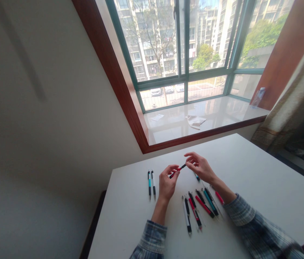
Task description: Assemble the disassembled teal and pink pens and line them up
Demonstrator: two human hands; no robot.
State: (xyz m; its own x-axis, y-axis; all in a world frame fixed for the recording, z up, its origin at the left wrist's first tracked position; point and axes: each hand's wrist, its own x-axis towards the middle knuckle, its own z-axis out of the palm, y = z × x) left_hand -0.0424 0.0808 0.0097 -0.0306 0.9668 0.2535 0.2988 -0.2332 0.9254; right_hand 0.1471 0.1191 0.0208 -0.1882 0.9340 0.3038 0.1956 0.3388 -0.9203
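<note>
Above the white table, my left hand (168, 182) is closed around a red and black pen (179, 169). My right hand (199, 167) pinches the pen's black end between thumb and fingertips. Whether the black piece is separate from the red one, I cannot tell. Below my hands lies a spread of several pens and pen parts: a white barrel (186, 216), a red one (204, 206) and a teal one (210, 202), with black pieces and thin refills among them. A red part (219, 198) lies partly behind my right wrist, and another teal piece (197, 176) is under my right hand.
Two pens lie side by side left of my hands, one blue (149, 185) and one white (153, 184). Beyond the table (130, 223) is a window sill (168, 131) with a crumpled cloth (195, 121) and a clear bottle (258, 98). A curtain (289, 97) hangs at right.
</note>
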